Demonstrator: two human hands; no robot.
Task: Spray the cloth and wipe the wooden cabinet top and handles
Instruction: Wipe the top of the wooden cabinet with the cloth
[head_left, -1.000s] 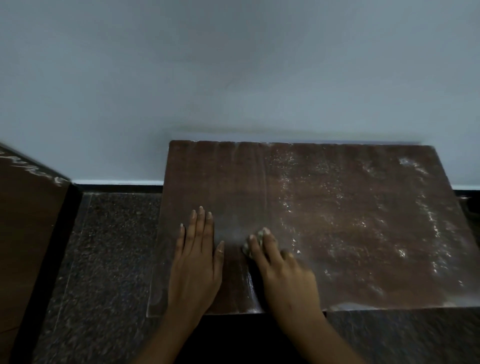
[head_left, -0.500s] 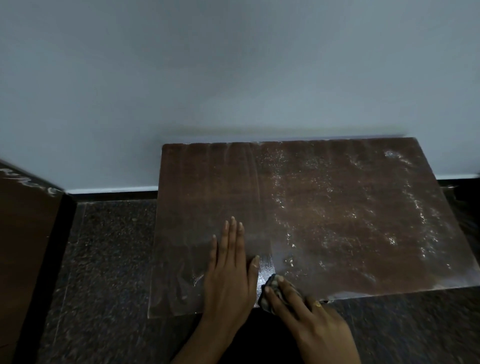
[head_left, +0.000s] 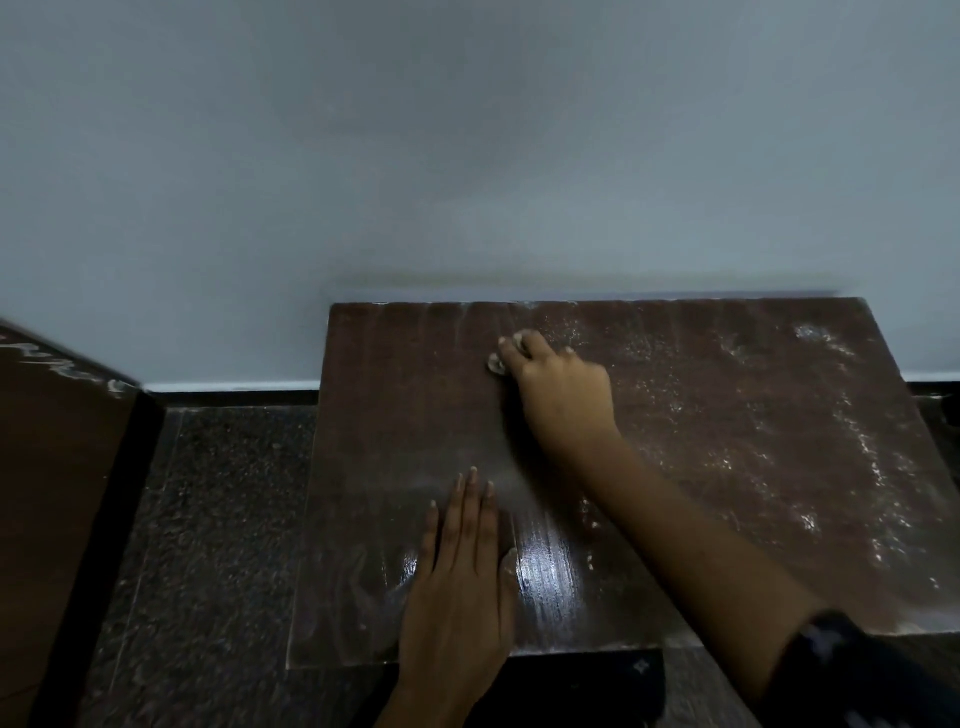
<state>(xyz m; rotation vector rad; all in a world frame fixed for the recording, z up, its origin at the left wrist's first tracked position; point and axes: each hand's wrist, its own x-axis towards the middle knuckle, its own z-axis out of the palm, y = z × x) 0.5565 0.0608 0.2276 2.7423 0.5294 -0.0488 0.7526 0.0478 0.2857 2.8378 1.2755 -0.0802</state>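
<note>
The dark wooden cabinet top (head_left: 753, 467) stands against the wall. Its right part is speckled with white dust, its left part looks wiped, and a wet sheen shows near the front edge. My right hand (head_left: 558, 389) is stretched to the far side of the top, fingers closed on a small bunched cloth (head_left: 496, 364) pressed against the wood. Only a bit of the cloth peeks out by my fingertips. My left hand (head_left: 462, 577) lies flat, palm down, near the front edge and holds nothing. No spray bottle and no handles are in view.
A pale wall (head_left: 467, 156) rises directly behind the cabinet. Dark speckled stone floor (head_left: 208, 519) lies to the left. Another dark wooden piece (head_left: 52, 467) with white dust on its edge stands at the far left.
My right hand has slid the cloth from the front edge up to the far side of the top. My left hand stays flat near the front.
</note>
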